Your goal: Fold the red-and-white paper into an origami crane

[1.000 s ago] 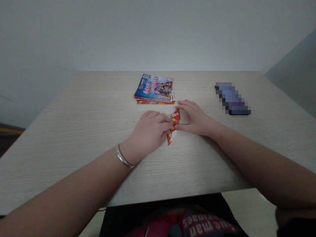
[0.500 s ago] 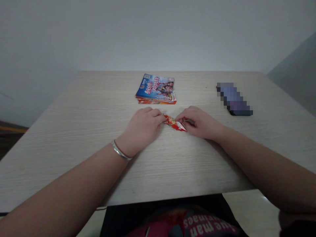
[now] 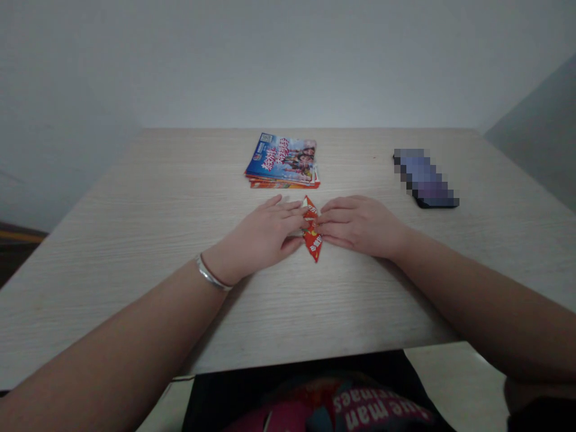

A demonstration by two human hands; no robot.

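Note:
A small folded piece of red printed paper (image 3: 312,243) lies on the light wooden table (image 3: 148,204), its long axis pointing toward me. My left hand (image 3: 263,237), with a silver bracelet on the wrist, rests flat with its fingertips on the paper's left side. From the other side, my right hand (image 3: 360,225) lies flat too, fingertips pressing the paper's right side. The fingertips of both hands nearly meet over the paper, and part of it is hidden under them.
A stack of colourful printed sheets (image 3: 282,162) lies just beyond the hands. A dark phone (image 3: 427,180), blurred out, sits at the right rear of the table. The table's near edge is close to my body; a wall stands behind.
The folded paper has turned from lying crosswise to pointing toward me. Both hands went from pinching its ends to lying flat with fingertips pressed on it.

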